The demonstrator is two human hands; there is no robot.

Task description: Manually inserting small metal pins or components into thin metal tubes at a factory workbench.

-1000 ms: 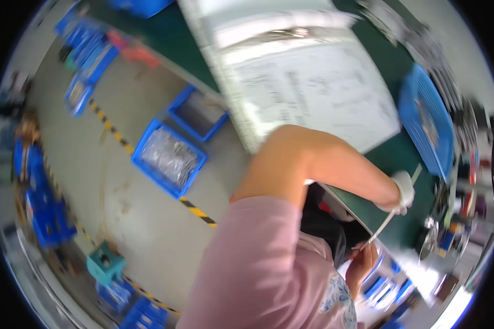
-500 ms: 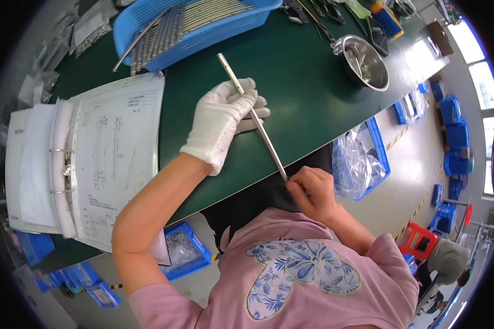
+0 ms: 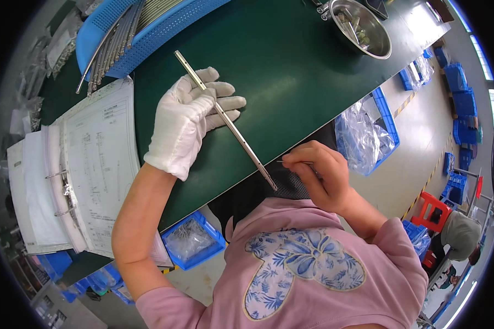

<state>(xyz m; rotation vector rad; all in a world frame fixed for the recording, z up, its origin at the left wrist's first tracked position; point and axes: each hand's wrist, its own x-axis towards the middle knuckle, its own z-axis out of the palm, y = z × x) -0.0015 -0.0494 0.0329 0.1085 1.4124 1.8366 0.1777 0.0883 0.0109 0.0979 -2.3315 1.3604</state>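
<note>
My left hand [image 3: 184, 118], in a white glove, is closed on a slim silver metal rod [image 3: 239, 135]. Thumb and palm pinch it near its far end, while the other fingers spread out beneath. The rod slants from the table toward my lap, and small holes show along it. Beside its near end, a little to the right, is my bare right hand [image 3: 325, 176]. Its thumb and index finger pinch a thin metal pin [image 3: 282, 162], whose tip points at the rod without touching it. Most of the pin is hidden by the fingers.
A blue basket [image 3: 164, 30] of metal rods stands at the far left of the green table [image 3: 247, 71]. An open ring binder with drawings [image 3: 99, 164] lies at left. At far right sits a steel bowl [image 3: 376, 41] of small parts. Blue bins [image 3: 387, 126] hold plastic bags below the edge.
My right hand has come off the rod's near end, and the thin pin now shows in its fingers. In the picture, my left hand and the rod have shifted left.
</note>
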